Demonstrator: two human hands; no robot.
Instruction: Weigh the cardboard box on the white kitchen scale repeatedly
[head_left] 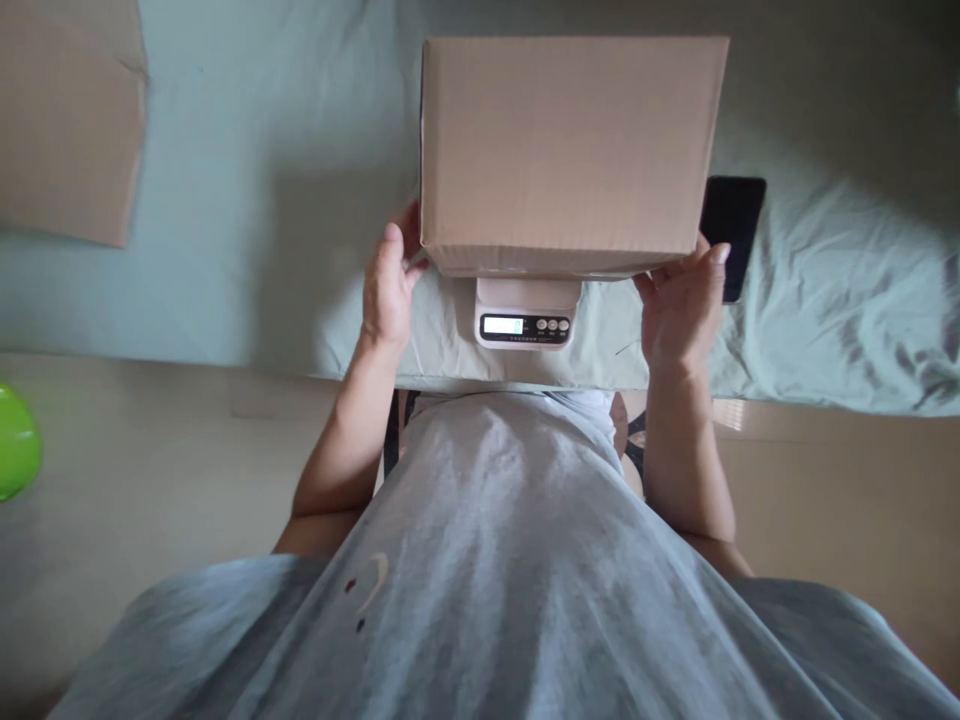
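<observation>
A closed brown cardboard box [570,150] is directly over a small white kitchen scale [525,332]; I cannot tell whether it rests on the platform, which it mostly hides. My left hand [388,290] is at the box's near left corner, with its fingers partly hidden behind the side and the thumb pointing up. At the near right corner my right hand [681,305] has its fingers under the lower edge. Between them the two hands hold the box. The scale's lit display and several buttons face me, and its digits are too small to read surely.
A black phone [739,235] lies just right of the box, partly covered by it and my right hand. Flat cardboard [67,130] lies at the far left on the pale green cloth [202,250] covering the table. A bright green round object [16,442] is at the left edge.
</observation>
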